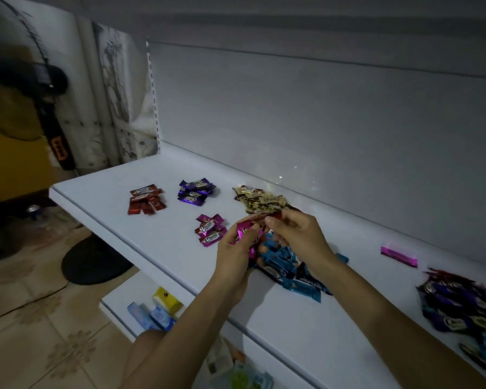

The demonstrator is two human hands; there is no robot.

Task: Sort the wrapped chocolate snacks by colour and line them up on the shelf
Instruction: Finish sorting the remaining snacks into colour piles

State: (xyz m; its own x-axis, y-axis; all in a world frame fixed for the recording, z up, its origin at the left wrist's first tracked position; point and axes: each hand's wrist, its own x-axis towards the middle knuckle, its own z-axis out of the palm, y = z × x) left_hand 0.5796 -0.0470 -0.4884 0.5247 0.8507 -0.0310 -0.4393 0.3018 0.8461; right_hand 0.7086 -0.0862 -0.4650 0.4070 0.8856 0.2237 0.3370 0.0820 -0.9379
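Note:
Sorted piles of wrapped chocolates lie on the white shelf [157,248]: red ones [146,199], purple ones [195,190], gold ones [261,202], pink ones [210,230] and blue ones [286,266]. My left hand [235,252] grips a pink-wrapped snack [243,229] above the blue pile. My right hand [298,237] pinches a red-wrapped snack [270,215] just beside it, in front of the gold pile. Part of the blue pile is hidden under both hands.
A single pink snack [399,256] lies apart at the right. A mixed unsorted heap [460,307] sits at the far right edge. A lower shelf holds small boxes [159,310]. A standing fan [54,130] is at the left, on the tiled floor.

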